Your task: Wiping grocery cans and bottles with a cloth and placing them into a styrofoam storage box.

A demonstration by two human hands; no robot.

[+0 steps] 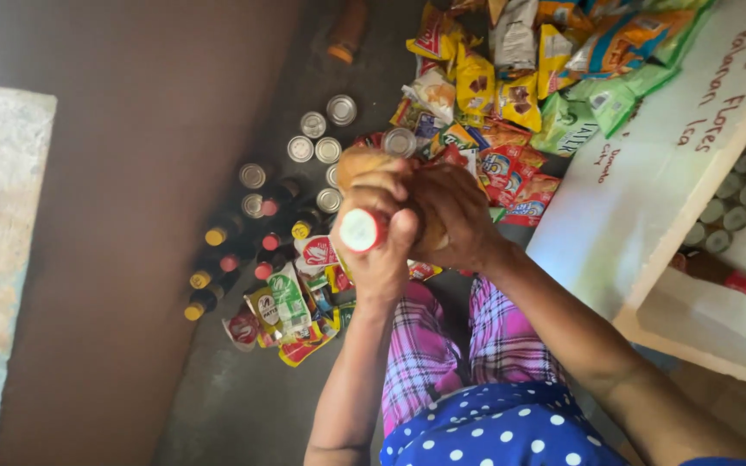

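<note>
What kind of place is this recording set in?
Probably a small shop's stockroom or pantry: snack packets heaped on the floor, rows of tin cans and capped bottles beside them, and more cans on a white shelf.

Dim brown floor (131,259) (white shelf (649,198))

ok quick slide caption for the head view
Both hands, left hand and right hand, grip a red-capped bottle above dark floor bottles, round silver cans and colourful snack packets.
</note>
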